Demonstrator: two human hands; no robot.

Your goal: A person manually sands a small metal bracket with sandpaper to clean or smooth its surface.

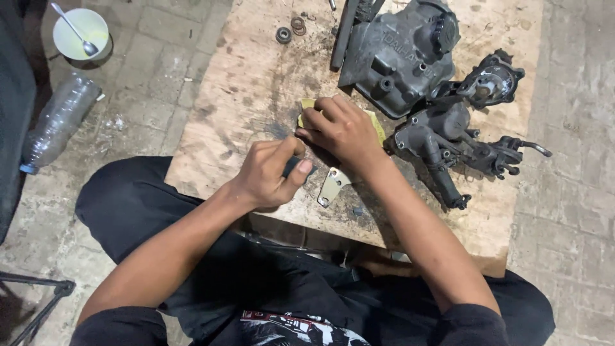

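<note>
Yellow sandpaper sheet (pixel 378 125) lies flat on the stained, oil-marked plywood board (pixel 243 96), and the right hand (pixel 343 128) presses down on it with curled fingers, covering most of it so that only its left corner and right edge show. Whether something sits under that palm cannot be told. The left hand (pixel 269 173) is just beside it, closed around a small dark flat object (pixel 298 168) whose end sticks out between thumb and fingers; what that object is stays unclear. Just below the two hands, a small pale metal bracket with holes (pixel 332 186) rests on the board, touching neither hand.

To the right of the sandpaper, close to the right wrist, sits a grimy dark grey cast-metal housing with pipes and a thin lever (pixel 448 138). Behind it, at the far edge of the board, lies a larger grey engine cover (pixel 397 54), and a round dark pump-like part (pixel 492 82) rests near its right side. Two small metal rings (pixel 289 29) lie at the far left of the board.

On the paved floor to the left stand a pale green bowl with a spoon (pixel 77 32) and a clear crumpled plastic bottle (pixel 57 122) lying on its side.
</note>
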